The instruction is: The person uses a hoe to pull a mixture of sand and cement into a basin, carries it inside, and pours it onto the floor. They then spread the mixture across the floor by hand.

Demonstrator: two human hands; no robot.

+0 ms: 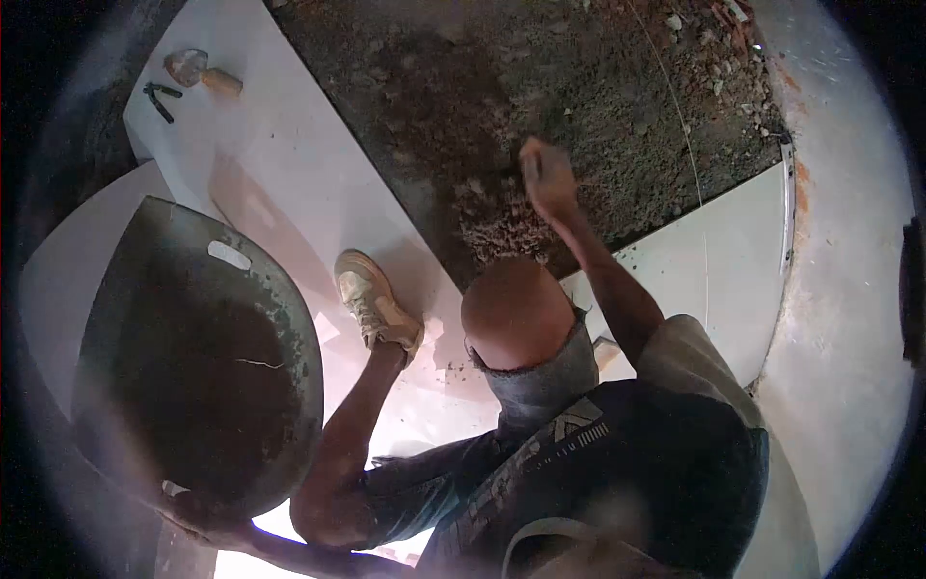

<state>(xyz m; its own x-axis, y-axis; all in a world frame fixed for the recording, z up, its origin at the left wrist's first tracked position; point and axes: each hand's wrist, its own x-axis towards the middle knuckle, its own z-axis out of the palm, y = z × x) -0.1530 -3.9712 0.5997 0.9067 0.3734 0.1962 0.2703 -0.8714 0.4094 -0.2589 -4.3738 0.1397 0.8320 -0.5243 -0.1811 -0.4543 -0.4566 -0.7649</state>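
My left hand (207, 529) grips the lower rim of a large dark basin (183, 338), near one of its handle slots. The basin is tilted beside my leg, with a wet-looking dark residue on its inside. Over a bed of dark, crumbly mortar or soil (434, 106) is my right hand (550, 181), arm stretched out. Its fingers are curled and slightly blurred; what they hold, if anything, cannot be made out. My shoe (374, 304) rests on pale floor tiles (318, 145) along the bed's edge.
A trowel with a wooden handle (222, 82) and black pliers (162, 101) lie on the tiles at the upper left. A thin string (680, 111) crosses the bed. Rubble (728, 72) lies at the far right corner, beside a pale wall (839, 241). Another tile (738, 256) borders the bed.
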